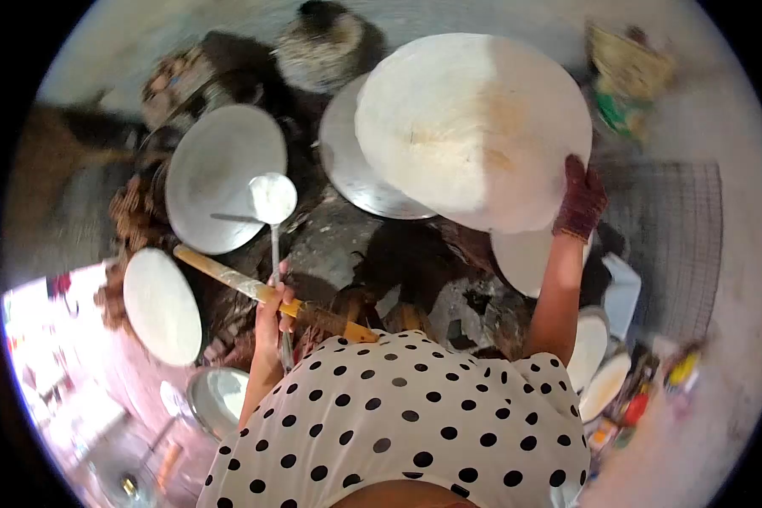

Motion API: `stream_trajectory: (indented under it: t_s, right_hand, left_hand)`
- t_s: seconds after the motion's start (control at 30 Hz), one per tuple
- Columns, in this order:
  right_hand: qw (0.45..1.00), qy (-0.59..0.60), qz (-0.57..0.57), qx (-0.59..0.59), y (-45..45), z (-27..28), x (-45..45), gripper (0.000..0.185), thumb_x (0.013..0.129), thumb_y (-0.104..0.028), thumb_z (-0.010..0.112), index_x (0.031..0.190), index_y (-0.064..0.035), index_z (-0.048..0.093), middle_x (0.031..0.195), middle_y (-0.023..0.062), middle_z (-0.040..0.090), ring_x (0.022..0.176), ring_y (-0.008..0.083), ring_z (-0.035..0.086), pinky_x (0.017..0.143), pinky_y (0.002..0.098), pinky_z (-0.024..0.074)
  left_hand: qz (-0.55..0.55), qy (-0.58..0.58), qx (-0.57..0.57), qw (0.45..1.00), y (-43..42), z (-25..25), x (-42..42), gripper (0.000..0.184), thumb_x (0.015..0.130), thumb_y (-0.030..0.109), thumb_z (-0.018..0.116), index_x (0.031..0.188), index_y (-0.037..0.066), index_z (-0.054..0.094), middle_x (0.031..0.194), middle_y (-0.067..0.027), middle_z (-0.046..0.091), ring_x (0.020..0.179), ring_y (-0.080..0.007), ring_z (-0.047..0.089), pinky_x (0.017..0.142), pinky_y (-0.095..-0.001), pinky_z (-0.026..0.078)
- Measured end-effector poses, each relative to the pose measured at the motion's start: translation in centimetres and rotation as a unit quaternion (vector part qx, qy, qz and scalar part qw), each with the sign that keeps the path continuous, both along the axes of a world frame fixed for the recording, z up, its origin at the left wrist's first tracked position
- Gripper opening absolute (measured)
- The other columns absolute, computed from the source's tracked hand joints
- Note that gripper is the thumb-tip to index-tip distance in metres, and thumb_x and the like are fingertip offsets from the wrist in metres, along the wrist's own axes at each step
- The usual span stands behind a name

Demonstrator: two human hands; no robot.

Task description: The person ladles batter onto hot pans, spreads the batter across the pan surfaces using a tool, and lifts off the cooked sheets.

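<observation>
My left hand closes round the handle of a metal ladle, whose bowl holds white batter. A long yellowish wooden stick, smeared with white, lies across the same grip. The ladle's bowl hangs over a round grey griddle. My right hand, in a dark red glove, grips the right edge of a large round white disc with pale brown patches. Whether this is a flatbread or a lid I cannot tell. It covers much of a second grey griddle.
White discs lie at the left and below the right hand. A metal pot with white contents stands lower left. A soot-topped clay vessel is at the back. Colourful packets lie lower right.
</observation>
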State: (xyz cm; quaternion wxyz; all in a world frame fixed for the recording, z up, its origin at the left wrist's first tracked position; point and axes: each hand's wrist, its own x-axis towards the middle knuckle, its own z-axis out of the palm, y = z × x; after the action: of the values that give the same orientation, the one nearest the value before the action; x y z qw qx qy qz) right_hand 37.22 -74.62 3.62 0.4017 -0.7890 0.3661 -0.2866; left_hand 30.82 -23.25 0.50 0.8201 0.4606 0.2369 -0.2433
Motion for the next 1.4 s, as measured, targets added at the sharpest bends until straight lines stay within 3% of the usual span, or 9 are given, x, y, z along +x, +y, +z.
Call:
stream_trajectory:
  t_s: [0.27, 0.37, 0.43, 0.5, 0.57, 0.7, 0.83, 1.33, 1.4]
  right_hand:
    - [0.856, 0.295, -0.423, -0.042, -9.0, 4.3, -42.8, 0.089, 0.078, -0.074, 0.051, 0.119, 0.0044, 0.059, 0.119, 0.025, 0.06, 0.111, 0.0387, 0.056, 0.095, 0.0392, 0.0428]
    - [0.893, 0.107, -0.411, -0.148, -10.1, 10.2, -58.1, 0.049, 0.088, -0.043, 0.061, 0.113, -0.0004, 0.063, 0.114, 0.0179, 0.064, 0.1, 0.0275, 0.062, 0.083, 0.0347, 0.0493]
    - [0.77, 0.248, -0.534, -0.246, -6.4, 18.2, -58.5, 0.044, 0.087, -0.038, 0.061, 0.105, 0.0021, 0.064, 0.106, 0.0191, 0.066, 0.097, 0.0288, 0.062, 0.085, 0.0369, 0.0476]
    - [0.774, 0.208, -0.472, -0.367, -10.3, 18.0, -67.6, 0.035, 0.088, -0.033, 0.057, 0.105, -0.0043, 0.066, 0.105, 0.017, 0.066, 0.096, 0.0278, 0.063, 0.084, 0.0397, 0.0484]
    - [0.626, 0.415, -0.26, -0.607, -18.6, 14.5, -70.6, 0.029, 0.087, -0.025, 0.053, 0.11, -0.0107, 0.064, 0.102, 0.0126, 0.065, 0.094, 0.0264, 0.063, 0.079, 0.0412, 0.05]
    - [0.854, 0.162, -0.268, -0.416, -20.8, 6.8, -72.7, 0.025, 0.094, -0.016, 0.044, 0.111, -0.0064, 0.059, 0.085, 0.01, 0.067, 0.082, 0.0242, 0.064, 0.074, 0.0385, 0.0509]
    - [0.72, 0.558, -0.236, -0.339, -23.8, -4.8, -78.1, 0.03, 0.086, -0.02, 0.049, 0.113, -0.0141, 0.062, 0.111, 0.0083, 0.063, 0.104, 0.0262, 0.06, 0.083, 0.0417, 0.0486]
    - [0.689, 0.622, -0.358, -0.102, -22.0, -14.8, -80.6, 0.037, 0.085, -0.03, 0.06, 0.12, -0.0176, 0.057, 0.113, 0.0104, 0.062, 0.106, 0.028, 0.059, 0.085, 0.0434, 0.0479]
    - [0.796, 0.47, -0.359, -0.129, -22.5, -16.6, -79.6, 0.064, 0.078, -0.041, 0.067, 0.134, -0.0185, 0.047, 0.128, 0.0136, 0.056, 0.117, 0.0303, 0.054, 0.092, 0.0422, 0.0463]
  left_hand:
    - [-0.271, -0.099, 0.132, 0.948, -3.4, 3.6, 3.1, 0.053, 0.094, 0.026, 0.055, 0.138, -0.001, 0.04, 0.072, 0.0007, 0.052, 0.041, -0.0058, 0.036, 0.037, -0.0217, 0.03]
    - [-0.325, -0.149, 0.117, 0.926, -9.0, 5.9, 0.0, 0.052, 0.095, 0.026, 0.053, 0.138, 0.0, 0.039, 0.071, 0.0019, 0.05, 0.042, -0.0051, 0.038, 0.037, -0.0204, 0.03]
    - [-0.304, -0.173, -0.031, 0.936, -11.6, 6.2, -3.3, 0.055, 0.097, 0.029, 0.053, 0.143, 0.006, 0.033, 0.071, 0.0041, 0.047, 0.041, -0.0028, 0.039, 0.035, -0.0188, 0.027]
    - [-0.274, -0.086, -0.129, 0.949, -15.8, 10.3, -7.7, 0.056, 0.096, 0.023, 0.052, 0.144, 0.007, 0.03, 0.066, 0.0071, 0.045, 0.036, -0.0003, 0.032, 0.031, -0.017, 0.028]
    - [-0.317, -0.035, 0.002, 0.948, -24.0, 7.4, -9.4, 0.048, 0.1, 0.018, 0.044, 0.144, 0.007, 0.029, 0.069, 0.0067, 0.047, 0.037, 0.0003, 0.036, 0.032, -0.0163, 0.03]
    - [-0.384, 0.027, -0.125, 0.914, -30.6, 3.7, -17.4, 0.051, 0.099, 0.02, 0.045, 0.146, 0.008, 0.028, 0.076, 0.007, 0.048, 0.038, -0.0003, 0.031, 0.033, -0.0176, 0.027]
    - [-0.372, 0.006, -0.154, 0.915, -32.3, 6.7, -22.1, 0.049, 0.101, 0.018, 0.042, 0.146, 0.006, 0.026, 0.075, 0.0074, 0.049, 0.037, 0.0006, 0.035, 0.032, -0.0179, 0.028]
    - [-0.386, -0.008, -0.046, 0.921, -35.1, 8.8, -27.7, 0.05, 0.101, 0.021, 0.042, 0.145, 0.005, 0.025, 0.076, 0.0063, 0.052, 0.04, 0.0006, 0.041, 0.034, -0.0154, 0.04]
    - [-0.411, -0.022, -0.006, 0.911, -35.1, 8.4, -27.2, 0.051, 0.101, 0.021, 0.042, 0.146, 0.006, 0.025, 0.076, 0.0078, 0.051, 0.04, 0.0011, 0.04, 0.033, -0.0157, 0.038]
